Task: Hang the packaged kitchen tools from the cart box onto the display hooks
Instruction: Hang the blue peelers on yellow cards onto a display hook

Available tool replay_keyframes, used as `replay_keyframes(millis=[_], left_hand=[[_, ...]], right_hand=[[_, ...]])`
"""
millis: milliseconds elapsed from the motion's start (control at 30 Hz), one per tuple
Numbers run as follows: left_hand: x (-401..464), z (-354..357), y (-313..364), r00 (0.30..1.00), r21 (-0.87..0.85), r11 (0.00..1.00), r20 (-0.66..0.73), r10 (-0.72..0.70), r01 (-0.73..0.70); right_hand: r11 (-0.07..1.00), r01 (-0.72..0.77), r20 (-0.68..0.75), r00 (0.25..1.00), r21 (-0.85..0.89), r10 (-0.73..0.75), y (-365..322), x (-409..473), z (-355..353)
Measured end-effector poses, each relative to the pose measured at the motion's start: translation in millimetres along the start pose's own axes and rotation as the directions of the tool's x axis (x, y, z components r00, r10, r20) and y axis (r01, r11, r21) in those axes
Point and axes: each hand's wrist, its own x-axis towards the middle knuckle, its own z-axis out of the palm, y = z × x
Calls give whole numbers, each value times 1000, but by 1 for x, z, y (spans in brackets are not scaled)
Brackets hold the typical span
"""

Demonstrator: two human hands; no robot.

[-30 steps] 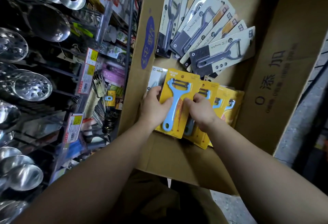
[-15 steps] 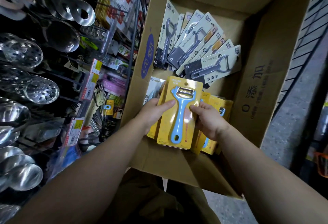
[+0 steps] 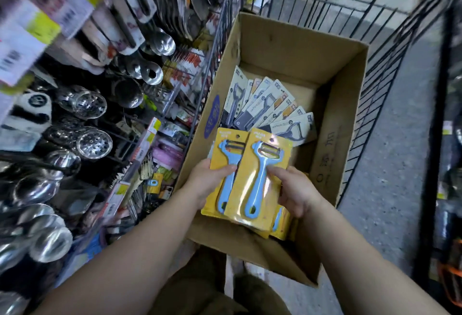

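A: Where are the peelers?
B: Left hand [image 3: 208, 184] grips one yellow pack [image 3: 223, 164]; right hand [image 3: 296, 191] pinches another [image 3: 260, 182], over the box's [image 3: 300, 54] near end.
A: The grey packs [image 3: 265, 107]?
B: Fanned at its far end.

Only a printed "O" legible on the cardboard box's [image 3: 332, 139] inner right wall; other labels blurred.

Yellow cards [image 3: 262, 164] bearing light-blue peelers [image 3: 257, 179]; at twelve o'clock, grey-and-white peeler packs [image 3: 265, 107] with orange corners, in a brown cardboard box [image 3: 345, 104] inside black wire cart [image 3: 375, 84].
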Motion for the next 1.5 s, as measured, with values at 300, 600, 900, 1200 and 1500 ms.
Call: replay_keyframes(millis=[300, 600, 900, 1200, 1500], left_hand=[[-79, -1, -7, 978, -131, 982, -178, 114, -138], [-194, -9, -11, 890, -249, 882, -337, 308, -400], [-317, -70, -20, 633, -191, 751, -686, 359, -633], [-440, -125, -78, 361, -100, 626, -881, 306, -774], [-541, -196, -149, 146, -18, 591, -975, 170, -806]], right_hand=[[972, 164, 158, 978, -169, -138, -19, -56, -16], [737, 556, 368, 825, -385, -429, -44, -148, 20], [458, 830, 622, 547, -317, -561, -44, -232, 124], [319, 943, 807, 261, -96, -529, 18, -319, 221], [305, 952, 900, 123, 11, -418, 104, -408, 317]])
